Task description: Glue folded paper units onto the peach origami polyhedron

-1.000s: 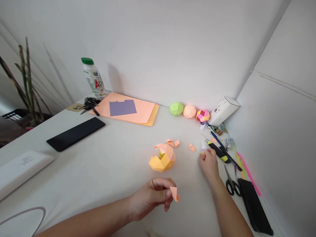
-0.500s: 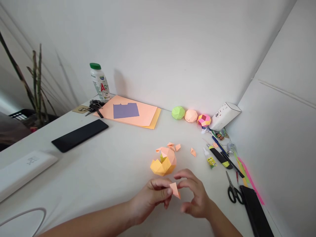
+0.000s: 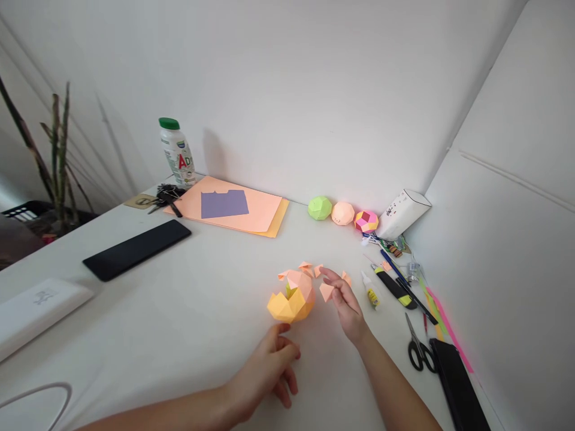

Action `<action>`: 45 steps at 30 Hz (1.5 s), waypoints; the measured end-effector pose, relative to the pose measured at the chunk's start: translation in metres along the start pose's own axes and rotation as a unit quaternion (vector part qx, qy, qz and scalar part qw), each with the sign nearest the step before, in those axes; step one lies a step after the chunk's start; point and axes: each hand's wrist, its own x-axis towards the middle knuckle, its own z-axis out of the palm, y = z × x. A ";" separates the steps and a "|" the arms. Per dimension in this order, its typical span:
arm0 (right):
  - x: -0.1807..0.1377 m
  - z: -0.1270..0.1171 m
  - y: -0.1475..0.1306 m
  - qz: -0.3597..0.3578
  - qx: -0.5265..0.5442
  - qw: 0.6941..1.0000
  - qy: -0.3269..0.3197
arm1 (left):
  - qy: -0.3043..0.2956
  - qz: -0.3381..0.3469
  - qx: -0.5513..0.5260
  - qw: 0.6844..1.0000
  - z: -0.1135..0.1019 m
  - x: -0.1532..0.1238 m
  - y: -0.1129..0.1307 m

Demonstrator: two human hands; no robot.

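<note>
My right hand (image 3: 345, 302) pinches a small folded peach paper piece (image 3: 326, 292) just right of a paper model. That faceted model (image 3: 291, 302) is yellow-orange in front and peach behind, with an opening on its upper left showing some green inside. Just in front of it, my left hand (image 3: 274, 359) has its fingers apart and holds nothing; the forefinger tip is close to the model's base, and I cannot tell if it touches. More folded peach pieces (image 3: 305, 266) lie behind the model, and another peach piece (image 3: 346, 278) is partly hidden by my right hand.
Paper balls in green (image 3: 320, 208), peach (image 3: 342, 213) and pink-yellow (image 3: 366, 221) line the wall. On the right are a glue tube (image 3: 371, 293), a cutter knife (image 3: 393, 287), scissors (image 3: 420, 350) and a black case (image 3: 460, 383). Peach paper sheets (image 3: 265, 215) lie at the back left.
The folded peach piece has passed from my left hand to my right, which has moved up and forward beside the model. My left hand has let go and spread its fingers. The view has shifted slightly.
</note>
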 end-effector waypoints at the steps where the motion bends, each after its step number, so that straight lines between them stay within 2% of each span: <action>1: 0.006 0.002 0.003 0.005 0.025 1.000 -0.012 | 0.025 0.022 0.010 0.999 -0.001 0.001 0.002; 5: 0.015 0.007 0.016 0.055 0.112 0.991 -0.056 | 0.090 0.073 0.029 0.993 -0.006 0.004 0.011; 12: -0.005 0.002 0.016 0.082 0.127 0.986 -0.065 | 0.103 0.146 0.022 0.984 -0.022 0.008 0.027; 15: -0.016 0.000 0.008 0.087 0.110 0.987 -0.075 | 0.055 0.178 -0.043 0.982 -0.026 0.007 0.035; 19: -0.026 0.000 -0.003 0.051 0.050 0.993 -0.099 | -0.057 0.192 -0.142 0.969 -0.025 0.003 0.047; 25: -0.032 0.004 -0.015 0.020 0.038 0.984 -0.170 | -0.171 0.175 -0.186 0.952 -0.024 0.003 0.054; 30: -0.037 0.005 -0.018 0.040 0.082 0.972 -0.217 | -0.201 0.164 -0.184 0.948 -0.026 0.007 0.046; 36: -0.038 0.005 -0.023 0.092 0.152 0.949 -0.261 | -0.182 0.147 -0.165 0.958 -0.028 0.010 0.042; 38: -0.038 0.004 -0.024 0.106 0.170 0.951 -0.235 | -0.163 0.145 -0.153 0.964 -0.030 0.012 0.042; 42: -0.035 0.002 -0.021 0.142 0.197 0.962 -0.123 | -0.136 0.145 -0.121 0.972 -0.034 0.013 0.042; 45: -0.032 0.002 -0.020 0.174 0.206 0.960 -0.076 | -0.125 0.141 -0.097 0.977 -0.034 0.010 0.044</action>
